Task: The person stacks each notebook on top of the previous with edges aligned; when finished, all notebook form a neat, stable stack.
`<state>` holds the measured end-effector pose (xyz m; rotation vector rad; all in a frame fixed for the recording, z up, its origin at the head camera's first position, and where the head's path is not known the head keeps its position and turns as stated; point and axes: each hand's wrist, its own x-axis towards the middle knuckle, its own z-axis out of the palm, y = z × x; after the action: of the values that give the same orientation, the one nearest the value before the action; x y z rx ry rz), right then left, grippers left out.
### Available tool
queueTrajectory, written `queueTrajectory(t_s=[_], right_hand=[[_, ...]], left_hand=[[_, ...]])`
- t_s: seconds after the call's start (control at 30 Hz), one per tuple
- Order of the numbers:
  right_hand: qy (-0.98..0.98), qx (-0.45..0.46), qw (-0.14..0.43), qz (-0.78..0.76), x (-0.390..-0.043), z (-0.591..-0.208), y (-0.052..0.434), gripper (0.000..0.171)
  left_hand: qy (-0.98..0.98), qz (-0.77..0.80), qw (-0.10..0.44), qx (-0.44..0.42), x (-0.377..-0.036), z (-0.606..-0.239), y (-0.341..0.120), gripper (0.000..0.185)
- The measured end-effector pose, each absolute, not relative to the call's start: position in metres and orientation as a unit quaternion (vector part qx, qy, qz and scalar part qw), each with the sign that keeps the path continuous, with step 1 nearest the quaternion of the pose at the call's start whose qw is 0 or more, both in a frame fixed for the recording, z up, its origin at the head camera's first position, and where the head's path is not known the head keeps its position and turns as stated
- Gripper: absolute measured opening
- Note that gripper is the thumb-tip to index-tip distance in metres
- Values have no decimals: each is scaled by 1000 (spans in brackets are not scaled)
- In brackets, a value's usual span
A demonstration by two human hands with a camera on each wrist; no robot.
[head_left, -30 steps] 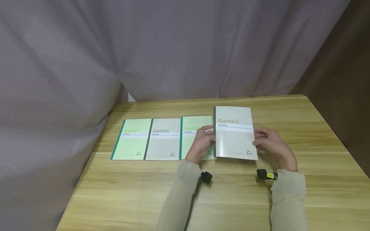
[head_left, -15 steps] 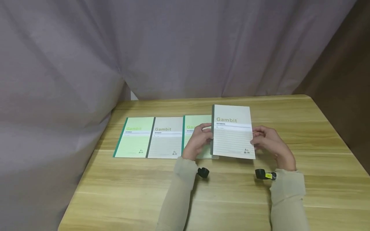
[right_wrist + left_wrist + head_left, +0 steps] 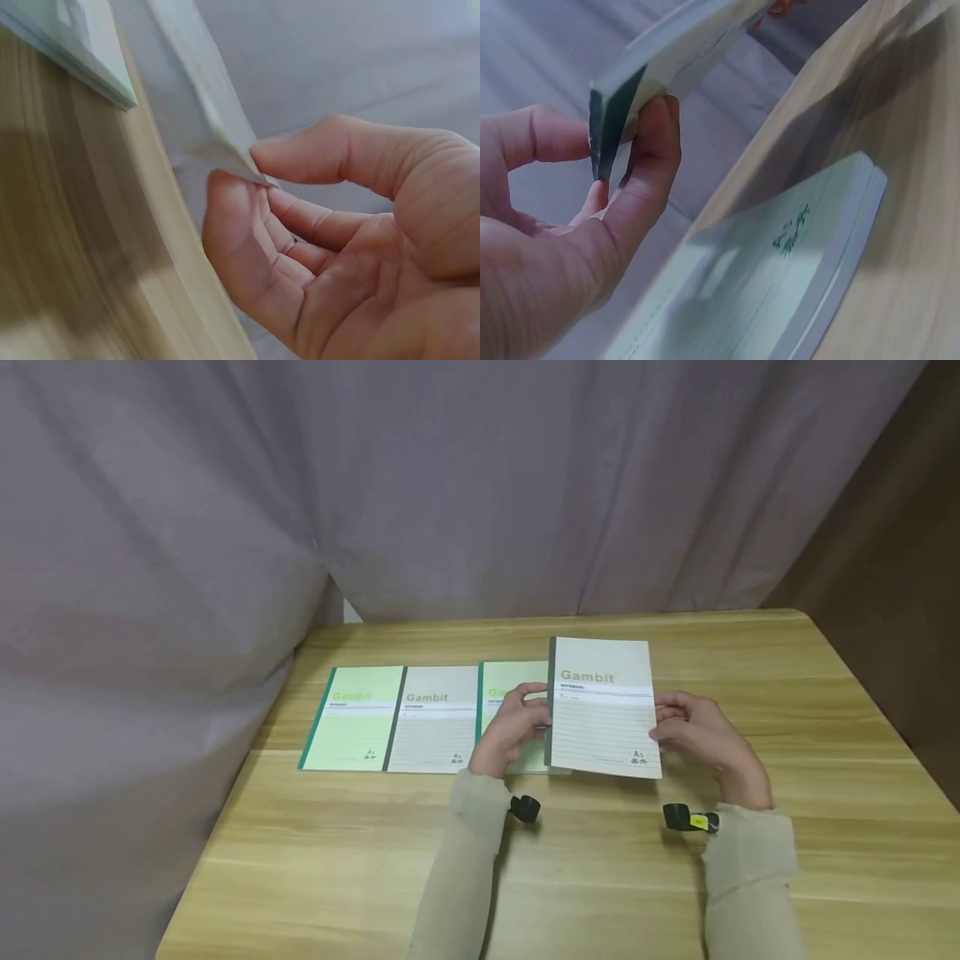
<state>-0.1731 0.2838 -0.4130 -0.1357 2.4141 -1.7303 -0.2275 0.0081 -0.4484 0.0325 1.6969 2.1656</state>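
1. Left hand (image 3: 513,727): pinches the dark spine edge of the held notebook (image 3: 602,706), thumb and fingers closed to its thickness.
2. Right hand (image 3: 708,739): pinches the opposite edge between thumb and fingers in the same way.
3. Held notebook: raised clear of the tabletop (image 3: 600,877), front cover up, right of the tabletop's middle.
4. Step in hand: apparently, two-handed support and positioning of the held notebook.
5. Next move: likely calls for keeping both pinches even and the spine parallel to the row before any lowering.
6. Right green notebook (image 3: 510,675): lies flat, partly hidden by the left hand and held notebook.
7. Pale grey notebook (image 3: 435,731) and left green notebook (image 3: 352,731): continue the row toward the tabletop's left edge.
8. Curtain (image 3: 465,485): hangs beyond the tabletop's far edge.
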Motion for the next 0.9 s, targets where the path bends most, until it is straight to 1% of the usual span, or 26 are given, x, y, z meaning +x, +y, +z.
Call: queueTrajectory(t_s=[0.37, 0.47, 0.63, 0.9], right_hand=[[825, -37, 77, -559, -185, -416, 264, 53], [833, -33, 84, -545, -188, -418, 260, 54], [838, -37, 93, -536, -192, -418, 249, 54], [821, -35, 103, -560, -195, -420, 229, 53]], left_hand=[[615, 766, 184, -11, -229, -454, -4, 65], [613, 769, 180, -16, -227, -456, -8, 66], [611, 775, 159, -25, -226, -457, -16, 65], [613, 777, 141, -25, -225, -457, -32, 67]])
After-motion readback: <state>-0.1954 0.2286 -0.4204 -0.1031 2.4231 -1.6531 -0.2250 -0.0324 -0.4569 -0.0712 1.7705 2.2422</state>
